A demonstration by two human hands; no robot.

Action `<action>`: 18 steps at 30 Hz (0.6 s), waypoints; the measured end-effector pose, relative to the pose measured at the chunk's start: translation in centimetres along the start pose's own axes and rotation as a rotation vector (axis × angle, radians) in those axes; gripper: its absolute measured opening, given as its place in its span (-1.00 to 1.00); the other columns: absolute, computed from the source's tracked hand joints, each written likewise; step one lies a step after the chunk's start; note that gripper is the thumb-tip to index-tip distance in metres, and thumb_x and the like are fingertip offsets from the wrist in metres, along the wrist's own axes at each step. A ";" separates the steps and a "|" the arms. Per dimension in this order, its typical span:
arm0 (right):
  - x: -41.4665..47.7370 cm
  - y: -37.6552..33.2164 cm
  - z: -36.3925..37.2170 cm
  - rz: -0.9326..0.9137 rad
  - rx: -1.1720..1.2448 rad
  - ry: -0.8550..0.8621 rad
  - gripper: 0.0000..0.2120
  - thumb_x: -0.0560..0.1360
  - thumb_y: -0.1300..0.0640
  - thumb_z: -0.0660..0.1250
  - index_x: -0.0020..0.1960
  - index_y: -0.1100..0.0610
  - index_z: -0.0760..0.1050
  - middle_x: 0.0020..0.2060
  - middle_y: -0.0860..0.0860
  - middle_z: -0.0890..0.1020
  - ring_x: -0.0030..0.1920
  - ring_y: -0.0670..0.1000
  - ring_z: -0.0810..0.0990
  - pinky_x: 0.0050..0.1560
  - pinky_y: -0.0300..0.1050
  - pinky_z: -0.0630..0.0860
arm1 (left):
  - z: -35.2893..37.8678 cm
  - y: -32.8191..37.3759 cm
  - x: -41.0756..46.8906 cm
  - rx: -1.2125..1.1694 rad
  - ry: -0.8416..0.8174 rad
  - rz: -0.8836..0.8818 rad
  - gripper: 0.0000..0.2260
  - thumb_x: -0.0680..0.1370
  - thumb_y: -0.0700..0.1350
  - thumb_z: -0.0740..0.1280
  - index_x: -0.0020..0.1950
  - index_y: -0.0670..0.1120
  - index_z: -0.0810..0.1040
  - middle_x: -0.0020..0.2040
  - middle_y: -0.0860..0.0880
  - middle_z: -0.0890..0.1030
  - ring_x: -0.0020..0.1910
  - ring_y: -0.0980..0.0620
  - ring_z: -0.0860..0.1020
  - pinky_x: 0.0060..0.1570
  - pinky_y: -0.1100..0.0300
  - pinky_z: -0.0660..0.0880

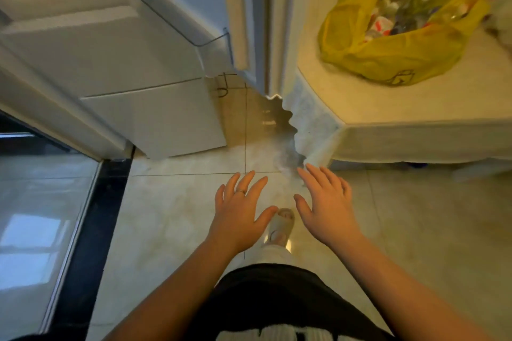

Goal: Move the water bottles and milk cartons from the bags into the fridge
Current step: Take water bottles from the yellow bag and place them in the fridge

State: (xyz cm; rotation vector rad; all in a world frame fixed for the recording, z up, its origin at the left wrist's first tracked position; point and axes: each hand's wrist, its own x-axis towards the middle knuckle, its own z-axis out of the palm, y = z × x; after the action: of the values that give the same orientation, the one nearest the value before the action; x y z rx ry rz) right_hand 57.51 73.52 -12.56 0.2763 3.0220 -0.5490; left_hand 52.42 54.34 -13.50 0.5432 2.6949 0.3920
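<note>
A yellow plastic bag (pixel 393 58) lies open on the table at the upper right, with several plastic water bottles (pixel 410 12) showing inside it. The white fridge (pixel 116 63) stands open at the upper left, and its door (pixel 249 22) juts toward me in the middle. My left hand (pixel 238 213), with a ring on one finger, and my right hand (pixel 327 205) hover side by side over the floor, fingers spread and holding nothing. Both are well below the bag and the fridge. No milk carton can be made out.
The table (pixel 388 113) carries a cream cloth with a scalloped edge. Beige floor tiles (pixel 171 219) run beneath me, and my foot in a pale slipper (pixel 281 225) shows between my hands. A dark threshold strip (pixel 88 230) and a glossy floor lie at the left.
</note>
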 end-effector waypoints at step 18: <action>10.4 22.5 -9.7 0.286 0.019 0.182 -0.46 0.49 -0.06 0.26 0.44 0.03 0.37 0.41 0.02 0.44 0.42 0.15 0.37 0.34 0.21 0.29 | 0.5 21.5 21.5 0.073 -0.103 0.382 -0.42 0.59 0.33 0.06 0.57 0.18 0.06 0.62 0.07 -0.02 0.58 -0.03 -0.12 0.52 -0.14 -0.05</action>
State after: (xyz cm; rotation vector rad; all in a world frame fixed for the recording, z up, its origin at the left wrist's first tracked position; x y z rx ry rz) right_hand 51.26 99.35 -12.11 0.7846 3.0658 -0.5551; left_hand 40.93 82.52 -13.07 1.0757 2.5096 0.3533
